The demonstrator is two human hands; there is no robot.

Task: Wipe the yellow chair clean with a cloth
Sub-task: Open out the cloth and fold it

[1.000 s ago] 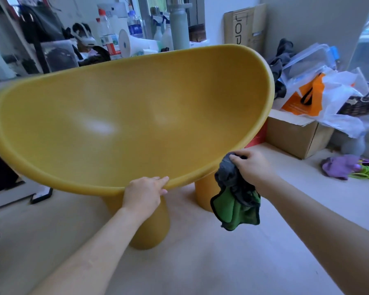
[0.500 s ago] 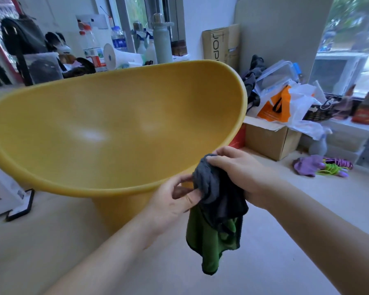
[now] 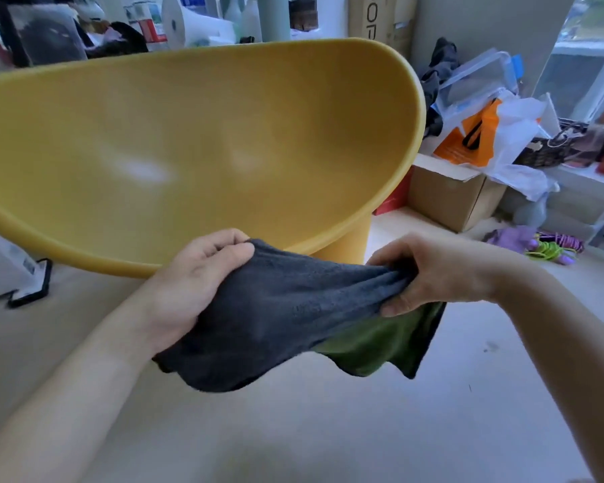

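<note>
— What do we see from the head camera?

— We grip a cloth (image 3: 290,308) with both hands, stretched between them. Our left hand (image 3: 192,284) pinches one end, our right hand (image 3: 429,273) bunches the other.

— And the cloth itself?

— Dark grey across the span between the grips; a green layer hangs below the right grip.

— The yellow chair (image 3: 196,134)?

— Just beyond both grips, its rim behind our left fingers. A cardboard box (image 3: 450,200) sits past the right grip.

floor (image 3: 468,395): pale, smooth, bare
window (image 3: 586,74): right, daylight entering
cardboard box (image 3: 447,196): beneath plastic bags (image 3: 513,134)
wall (image 3: 485,26): plain grey
</note>
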